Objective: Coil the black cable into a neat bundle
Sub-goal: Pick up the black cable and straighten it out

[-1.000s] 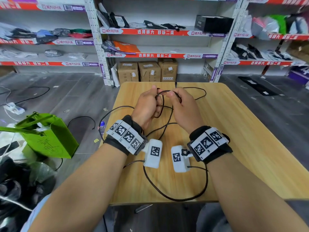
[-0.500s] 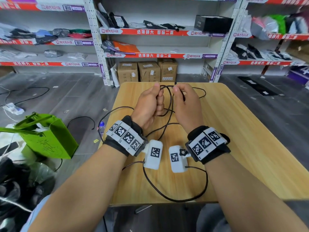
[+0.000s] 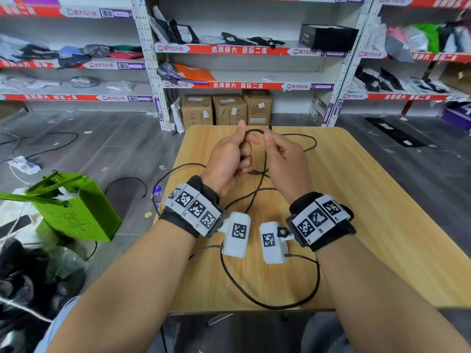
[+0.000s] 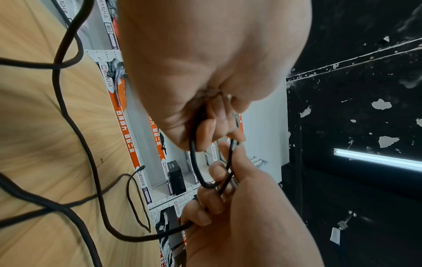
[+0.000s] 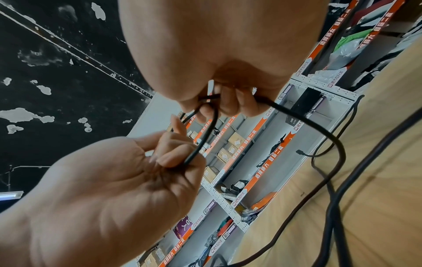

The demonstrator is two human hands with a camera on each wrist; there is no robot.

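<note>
Both hands are raised above the far half of the rectangular light-wood desk (image 3: 382,200), facing each other. The left hand (image 3: 226,164) has its fingers curled round gathered turns of the thin black cable (image 3: 257,189), thumb pointing up. The right hand (image 3: 285,164), at 3 o'clock from the left, pinches the same cable between thumb and curled fingers; a small arc of cable bridges the two thumbs at 12 o'clock. From the hands, loose cable hangs down to the desk, crosses itself toward 6 o'clock, and trails out to 2 o'clock and off the desk edge at 9 o'clock. A green paper bag (image 3: 74,212) stands on the floor at 9 o'clock of the desk.
</note>
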